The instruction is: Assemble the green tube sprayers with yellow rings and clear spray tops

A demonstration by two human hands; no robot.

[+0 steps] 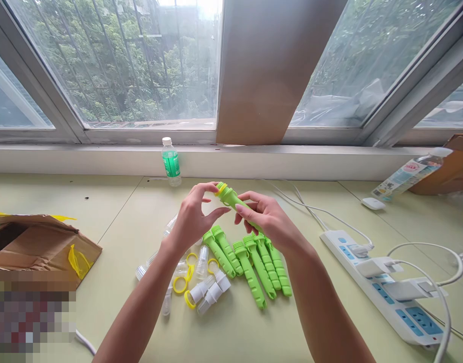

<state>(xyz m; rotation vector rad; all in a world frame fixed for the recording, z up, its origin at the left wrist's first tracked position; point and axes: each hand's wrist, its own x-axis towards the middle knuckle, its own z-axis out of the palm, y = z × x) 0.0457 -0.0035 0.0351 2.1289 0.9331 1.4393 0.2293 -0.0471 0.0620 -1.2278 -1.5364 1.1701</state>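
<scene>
Head camera, looking forward-down, close over table.

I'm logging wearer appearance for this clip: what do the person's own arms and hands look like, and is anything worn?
The left hand and right hand are ungloved, with no rings, watch or bracelet showing. No sleeve covers either forearm in view.

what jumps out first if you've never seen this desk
At the centre, the right hand grips a bright green handle, with the left hand at its yellow-ringed tip. Below them, matching green handles lie in a row on the table, with clear tubes and yellow rings to their left.
</scene>
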